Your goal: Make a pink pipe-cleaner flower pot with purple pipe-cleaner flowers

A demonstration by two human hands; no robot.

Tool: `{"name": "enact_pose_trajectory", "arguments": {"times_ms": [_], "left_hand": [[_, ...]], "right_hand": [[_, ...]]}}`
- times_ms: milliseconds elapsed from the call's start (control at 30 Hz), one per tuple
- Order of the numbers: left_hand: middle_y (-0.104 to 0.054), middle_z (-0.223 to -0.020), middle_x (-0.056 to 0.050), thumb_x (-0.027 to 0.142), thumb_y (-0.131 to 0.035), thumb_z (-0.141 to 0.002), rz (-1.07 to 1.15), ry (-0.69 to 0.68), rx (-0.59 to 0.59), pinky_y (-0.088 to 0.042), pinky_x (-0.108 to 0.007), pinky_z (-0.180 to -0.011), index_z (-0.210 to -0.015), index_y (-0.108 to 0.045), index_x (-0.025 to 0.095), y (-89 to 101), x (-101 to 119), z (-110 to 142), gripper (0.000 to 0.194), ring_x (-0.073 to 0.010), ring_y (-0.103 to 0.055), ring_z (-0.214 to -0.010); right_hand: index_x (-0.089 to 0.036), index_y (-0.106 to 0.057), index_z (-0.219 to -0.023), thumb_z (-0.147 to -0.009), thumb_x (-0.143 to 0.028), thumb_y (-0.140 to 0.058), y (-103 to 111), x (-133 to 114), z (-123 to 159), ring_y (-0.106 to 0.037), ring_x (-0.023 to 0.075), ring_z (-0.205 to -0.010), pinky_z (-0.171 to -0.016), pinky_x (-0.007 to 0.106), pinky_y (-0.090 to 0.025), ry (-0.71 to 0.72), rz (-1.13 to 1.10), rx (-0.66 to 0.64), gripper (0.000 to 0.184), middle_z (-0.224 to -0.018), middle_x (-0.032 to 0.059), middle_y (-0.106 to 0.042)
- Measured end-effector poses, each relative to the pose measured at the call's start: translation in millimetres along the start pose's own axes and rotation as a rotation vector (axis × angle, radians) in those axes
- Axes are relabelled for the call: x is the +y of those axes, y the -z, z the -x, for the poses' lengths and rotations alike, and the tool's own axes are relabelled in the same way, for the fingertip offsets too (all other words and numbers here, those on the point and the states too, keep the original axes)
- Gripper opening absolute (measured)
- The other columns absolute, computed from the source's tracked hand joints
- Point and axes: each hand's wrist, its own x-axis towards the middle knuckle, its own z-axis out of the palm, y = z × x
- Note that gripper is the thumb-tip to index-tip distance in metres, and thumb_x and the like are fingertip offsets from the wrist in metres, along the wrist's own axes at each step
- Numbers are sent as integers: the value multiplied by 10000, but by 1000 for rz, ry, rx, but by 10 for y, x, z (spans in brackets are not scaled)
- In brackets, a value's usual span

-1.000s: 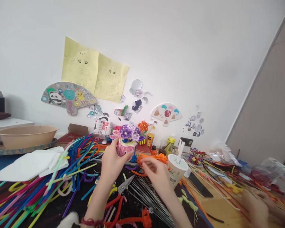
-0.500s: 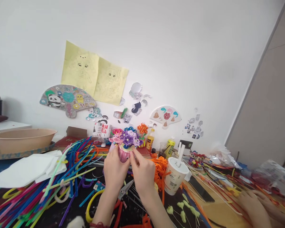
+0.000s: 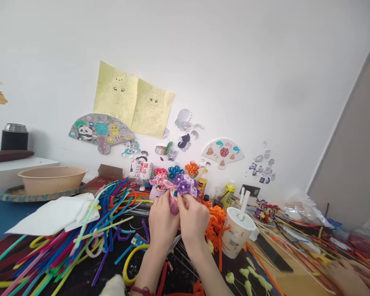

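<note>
Between my left hand (image 3: 164,218) and my right hand (image 3: 194,218) is a small pink flower pot (image 3: 173,205), apparently wound from fuzzy pipe cleaners. Purple fuzzy flowers (image 3: 186,183) rise above it. Fingers of both hands are closed on the pot near its rim, the left on its left side and the right on its right. My fingers hide much of the pot. Just behind stand pink flowers (image 3: 159,179), blue flowers (image 3: 175,171) and orange flowers (image 3: 192,167). Scissors lie partly hidden under my forearms.
Loose pipe cleaners (image 3: 70,242) spread over the left, beside white paper (image 3: 49,216) and a beige bowl (image 3: 52,181). Orange pipe-cleaner pieces (image 3: 216,222) and a paper cup (image 3: 238,234) with straws stand right. A phone (image 3: 274,255) and another person's hands (image 3: 348,275) are farther right.
The view has turned slightly left, so the scene sits farther right. Both my hands keep hold of the pot, with the fingers slightly shifted around its rim.
</note>
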Motion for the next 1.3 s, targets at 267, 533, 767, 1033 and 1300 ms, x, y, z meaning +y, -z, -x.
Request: {"name": "enact_pose_trajectory", "arguments": {"times_ms": [267,533,767,1033,1300], "left_hand": [[-602,-1139,-96,312,-558,-755,9,-40,-14,-412,-366,-889,-1216,-474,179,-48,40,32,487,-255,-545,-1031],[-621,-1046,-125,487,-587,-705,-40,133,18,-442,-380,-821,-1225,-476,147,16,2,-13,632,-289,-554,-1010],[-614,-1074,-141,517,-588,-692,-65,212,2,-439,-394,-841,-1227,-479,124,57,9,-32,673,-315,-544,-1026],[-621,-1081,-119,537,-587,-683,-70,189,-1,-449,-366,-799,-1204,-494,165,51,-44,-64,646,-295,-566,-1006],[-632,-1046,-124,558,-603,-668,17,145,-19,-450,-372,-823,-1226,-487,161,69,17,-72,694,-297,-581,-998]], "right_hand": [[-174,-701,-697,-868,-506,-399,-9,85,59,-461,140,-432,-512,257,-341,-77,-258,93,480,-488,38,-616],[-171,-697,-697,-800,-458,-517,363,201,104,-413,116,-392,-470,236,-334,-91,-373,-55,354,-388,-36,-476],[-186,-661,-581,-722,-371,-569,544,830,274,-442,123,-320,-403,219,-316,-199,-295,-733,251,-388,-1,-594],[-231,-679,-586,-777,-272,-501,394,1009,514,-527,136,-368,-441,210,-329,-75,-182,-643,264,-439,-5,-641],[-167,-639,-1030,-740,-268,-547,224,595,51,-632,187,-662,-613,277,-477,-33,-492,-454,321,-773,45,-697]]}}
